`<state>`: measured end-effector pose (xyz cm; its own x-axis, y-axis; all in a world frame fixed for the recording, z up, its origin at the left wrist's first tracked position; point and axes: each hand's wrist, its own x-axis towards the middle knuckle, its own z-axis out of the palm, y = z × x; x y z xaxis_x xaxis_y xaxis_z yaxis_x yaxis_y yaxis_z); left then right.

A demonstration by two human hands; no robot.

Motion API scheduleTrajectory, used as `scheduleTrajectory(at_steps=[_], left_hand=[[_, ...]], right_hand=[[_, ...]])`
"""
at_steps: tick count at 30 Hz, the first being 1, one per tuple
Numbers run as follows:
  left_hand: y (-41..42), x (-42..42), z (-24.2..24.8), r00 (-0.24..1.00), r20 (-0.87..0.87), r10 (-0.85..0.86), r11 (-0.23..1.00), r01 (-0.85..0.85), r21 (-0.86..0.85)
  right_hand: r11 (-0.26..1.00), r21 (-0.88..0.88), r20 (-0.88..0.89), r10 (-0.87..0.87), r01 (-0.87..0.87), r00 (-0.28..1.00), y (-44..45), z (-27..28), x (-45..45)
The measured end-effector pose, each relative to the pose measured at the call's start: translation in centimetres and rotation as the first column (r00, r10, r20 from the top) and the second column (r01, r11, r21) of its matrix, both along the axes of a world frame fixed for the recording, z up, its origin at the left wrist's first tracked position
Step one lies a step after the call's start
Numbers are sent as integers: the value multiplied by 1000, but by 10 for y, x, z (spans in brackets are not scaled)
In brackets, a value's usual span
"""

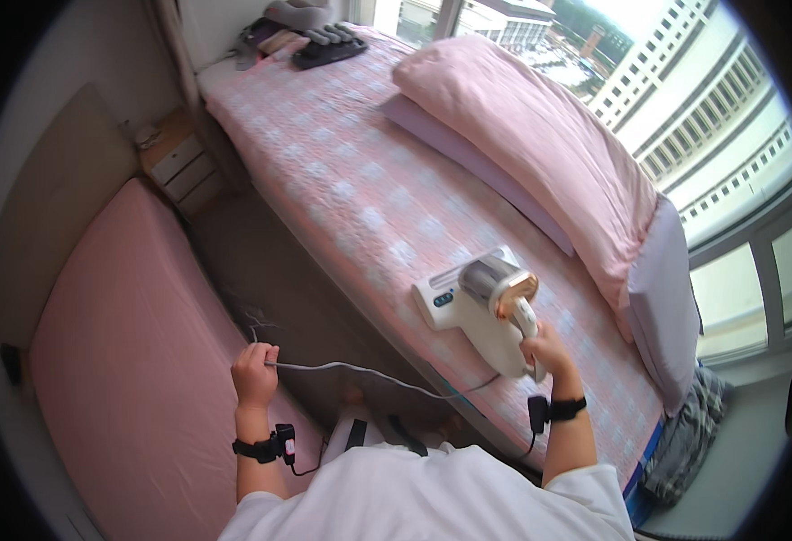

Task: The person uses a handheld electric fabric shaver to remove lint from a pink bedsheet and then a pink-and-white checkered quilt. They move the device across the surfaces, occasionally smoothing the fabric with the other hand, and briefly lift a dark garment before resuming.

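Observation:
A white handheld mattress vacuum cleaner (494, 331) with a clear dust cup rests on the pink-and-white checked bed cover (342, 196). My right hand (550, 350) grips its handle at the rear. From the back of the vacuum a grey power cord (369, 372) runs left across the gap beside the bed. My left hand (255, 373) is closed around that cord, above the edge of the lower pink bed. Black straps with small black devices are on both wrists.
A folded pink quilt (538, 135) lies on lilac foam along the window side. The pink-sheeted lower bed (139, 379) is at left, with a wooden drawer cabinet (185, 169) past it. A black massager-like object (328, 51) is at the far end; grey plaid cloth (690, 439) lies at right.

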<state>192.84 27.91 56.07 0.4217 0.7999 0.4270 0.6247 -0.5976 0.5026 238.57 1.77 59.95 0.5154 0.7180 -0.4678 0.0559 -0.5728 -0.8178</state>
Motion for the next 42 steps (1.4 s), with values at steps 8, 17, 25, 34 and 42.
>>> scheduleTrajectory(at_steps=[8, 17, 25, 34, 42], left_hand=[[33, -78, 13, 983, 40, 181, 979, -177, -101], [66, -90, 13, 991, -98, 95, 934, -122, -336], [166, -92, 43, 971, -85, 223, 942, -238, -237], [347, -57, 107, 886, 97, 454, 890, -447, -85], [448, -92, 106, 788, 95, 608, 791, -591, -159]], right_hand=[[992, 117, 270, -75, 44, 960, 201, -26, -2], [978, 141, 470, -200, 151, 859, 168, -43, -29], [984, 100, 258, -168, 147, 951, 272, -22, -24], [945, 224, 468, 111, -239, 877, 612, -44, -18], [927, 263, 395, 150, -268, 906, 874, -44, -79]])
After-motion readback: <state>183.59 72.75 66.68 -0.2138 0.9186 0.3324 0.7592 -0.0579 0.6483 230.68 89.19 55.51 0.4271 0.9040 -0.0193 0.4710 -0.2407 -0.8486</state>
